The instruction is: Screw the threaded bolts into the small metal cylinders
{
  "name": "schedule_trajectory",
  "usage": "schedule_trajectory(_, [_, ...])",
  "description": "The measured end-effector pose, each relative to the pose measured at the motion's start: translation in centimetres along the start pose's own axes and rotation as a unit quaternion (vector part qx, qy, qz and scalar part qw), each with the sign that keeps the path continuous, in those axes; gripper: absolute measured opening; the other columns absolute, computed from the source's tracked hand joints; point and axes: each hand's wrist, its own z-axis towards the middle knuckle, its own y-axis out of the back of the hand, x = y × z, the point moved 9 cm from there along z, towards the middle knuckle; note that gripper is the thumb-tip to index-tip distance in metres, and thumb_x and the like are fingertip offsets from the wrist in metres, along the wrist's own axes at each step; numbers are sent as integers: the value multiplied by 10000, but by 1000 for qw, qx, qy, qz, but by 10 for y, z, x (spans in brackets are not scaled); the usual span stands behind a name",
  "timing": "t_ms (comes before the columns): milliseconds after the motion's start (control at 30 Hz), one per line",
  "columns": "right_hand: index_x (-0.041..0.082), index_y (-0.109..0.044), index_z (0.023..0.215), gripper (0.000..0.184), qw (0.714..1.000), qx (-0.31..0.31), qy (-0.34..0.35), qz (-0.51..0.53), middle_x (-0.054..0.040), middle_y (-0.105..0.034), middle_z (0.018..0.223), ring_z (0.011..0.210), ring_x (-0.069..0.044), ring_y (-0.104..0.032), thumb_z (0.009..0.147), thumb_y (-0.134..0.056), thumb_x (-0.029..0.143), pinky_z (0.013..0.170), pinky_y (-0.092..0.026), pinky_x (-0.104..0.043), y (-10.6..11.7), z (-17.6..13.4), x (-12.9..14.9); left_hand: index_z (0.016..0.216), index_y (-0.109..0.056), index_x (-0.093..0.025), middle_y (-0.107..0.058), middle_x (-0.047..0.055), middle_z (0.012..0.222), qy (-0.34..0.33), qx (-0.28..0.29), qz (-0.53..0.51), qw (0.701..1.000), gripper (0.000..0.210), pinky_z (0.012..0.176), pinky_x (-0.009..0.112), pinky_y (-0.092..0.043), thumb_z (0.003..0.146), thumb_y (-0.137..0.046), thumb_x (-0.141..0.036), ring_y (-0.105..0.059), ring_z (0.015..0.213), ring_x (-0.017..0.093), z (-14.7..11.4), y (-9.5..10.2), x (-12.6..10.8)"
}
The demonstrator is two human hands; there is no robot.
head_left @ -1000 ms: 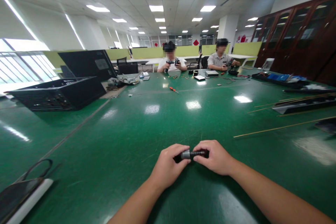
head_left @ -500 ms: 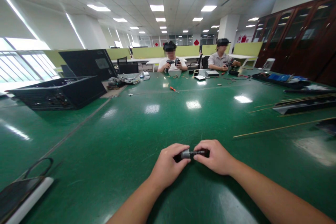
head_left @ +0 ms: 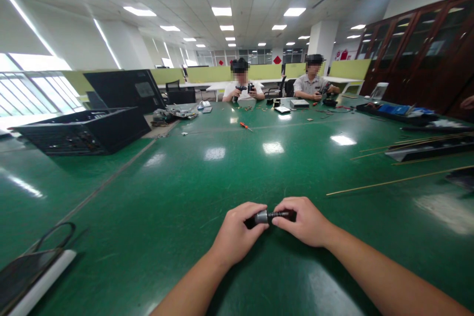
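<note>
Just above the green table [head_left: 207, 173], my left hand [head_left: 237, 232] is closed around a short cylinder with a grey metal collar [head_left: 261, 217]. My right hand [head_left: 305, 222] pinches a dark ridged shaft [head_left: 280, 214], screw-like or spring-like, between thumb and fingers. Collar and shaft lie in one line and meet in the small gap between my hands. Whether they are joined I cannot tell. My fingers cover the outer ends of both.
At left stands an open black computer case [head_left: 81, 131]; nearer lies a dark flat device [head_left: 29, 276]. Thin brass rods [head_left: 392, 182] stretch in from the right. An orange screwdriver [head_left: 243, 126] lies mid-table. Two people [head_left: 240, 90] work across the table. Another person's hand [head_left: 468, 102] shows at the right edge.
My hands and the pieces in them look almost unchanged. Another person's hand has come into view at the right edge, and the nearest brass rod has shifted slightly left.
</note>
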Motion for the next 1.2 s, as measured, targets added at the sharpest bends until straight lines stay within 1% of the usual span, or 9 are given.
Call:
schedule_trajectory(300, [200, -743, 858, 84, 1000, -5, -5, 6, -13, -705, 776, 716, -161, -626, 856, -683, 260, 663, -426, -267, 1, 0, 0, 1048, -730, -248, -754, 26, 987, 4, -5, 1, 1000, 314, 851, 328, -538, 757, -754, -133, -693, 915, 203, 0, 1, 1])
schedule_trajectory(533, [204, -741, 869, 82, 1000, -11, -4, -1, -18, -713, 792, 733, -169, -634, 858, -683, 260, 678, -436, -275, 1, 1, -1, 1050, -729, -246, -751, 36, 977, 0, -8, 4, 1000, 304, 842, 341, -540, 760, -743, -153, -689, 901, 209, 0, 3, 2])
schedule_trajectory(800, [202, -737, 877, 76, 1000, -17, -5, 0, -16, -699, 781, 717, -165, -621, 856, -682, 249, 667, -432, -273, 3, 0, 0, 1040, -725, -252, -741, 17, 972, 3, -19, 3, 1000, 329, 835, 320, -527, 746, -746, -104, -680, 906, 197, 1, 7, 1])
schedule_trajectory(967, [200, -737, 883, 76, 1000, -14, -8, 1, -12, -695, 785, 721, -162, -615, 856, -685, 248, 671, -426, -274, 2, 0, -2, 1034, -726, -249, -740, 18, 970, 4, -24, 2, 1000, 329, 843, 324, -527, 740, -750, -103, -678, 904, 197, 1, 7, 2])
schedule_trajectory(1200, [203, -738, 885, 74, 1000, -14, -12, 4, -11, -686, 779, 713, -162, -605, 855, -688, 248, 664, -421, -273, 3, 0, -2, 1043, -724, -251, -737, 8, 976, 9, -19, 0, 1000, 342, 847, 309, -516, 742, -752, -91, -675, 909, 184, 1, 7, 2])
